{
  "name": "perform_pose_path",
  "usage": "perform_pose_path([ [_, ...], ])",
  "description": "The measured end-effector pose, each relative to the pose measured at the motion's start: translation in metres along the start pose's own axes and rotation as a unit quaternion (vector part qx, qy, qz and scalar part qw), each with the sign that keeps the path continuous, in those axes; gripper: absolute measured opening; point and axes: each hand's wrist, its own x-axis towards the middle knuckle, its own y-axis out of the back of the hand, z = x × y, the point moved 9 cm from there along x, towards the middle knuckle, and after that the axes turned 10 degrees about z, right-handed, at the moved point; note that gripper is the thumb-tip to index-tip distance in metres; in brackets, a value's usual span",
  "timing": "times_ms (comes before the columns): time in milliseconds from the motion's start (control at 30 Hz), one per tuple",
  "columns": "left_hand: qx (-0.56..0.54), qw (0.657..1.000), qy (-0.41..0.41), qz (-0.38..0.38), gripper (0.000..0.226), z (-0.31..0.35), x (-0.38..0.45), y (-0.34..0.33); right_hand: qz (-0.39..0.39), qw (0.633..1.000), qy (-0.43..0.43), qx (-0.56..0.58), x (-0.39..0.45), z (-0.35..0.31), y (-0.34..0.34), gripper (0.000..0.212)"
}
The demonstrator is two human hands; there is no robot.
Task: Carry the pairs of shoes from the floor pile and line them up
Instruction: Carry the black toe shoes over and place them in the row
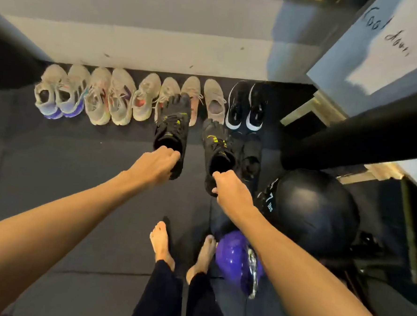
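View from above, looking down at a dark mat floor (66,198). Nearest, two bare feet (160,243) and black trouser legs, with a purple ball (233,257) beside the right foot and a black ball (316,208) marked "7 lbs" further right. Both forearms reach forward. The left hand (157,164) has its fingers curled, pinching the heel rim of a black toe shoe (173,121). The right hand (230,191) pinches the heel rim of the matching shoe (215,148) the same way. Both shoes hang above the floor, toes pointing away. Another dark shoe (251,158) lies just right of them. Beyond, a row of shoes (123,96) stands along a pale wall (148,49): four light pairs, then a black pair (247,106) with white heels at the right end
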Motion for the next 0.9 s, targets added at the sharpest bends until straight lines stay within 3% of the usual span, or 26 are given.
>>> perform_pose_path([
  [233,0.047,0.995,-0.088,0.014,0.018,-0.038,0.096,-0.163,0.005,0.998,0.055,-0.033,0.088,0.055,-0.152,0.017],
  [400,0.015,0.998,-0.062,0.011,0.020,-0.053,0.138,-0.252,0.002,0.998,0.064,-0.014,0.140,0.066,-0.227,0.014],
  [633,0.015,1.000,-0.018,0.010,0.029,-0.074,0.169,-0.311,-0.033,0.998,0.036,0.035,0.180,0.065,-0.294,0.012],
  [800,0.008,0.999,0.000,-0.042,0.044,-0.055,0.172,-0.338,-0.085,0.995,-0.044,0.025,0.178,0.084,-0.323,0.023],
  [900,0.010,0.995,-0.001,-0.101,0.052,-0.047,0.172,-0.349,-0.157,0.983,-0.072,0.066,0.173,0.086,-0.338,0.036],
])
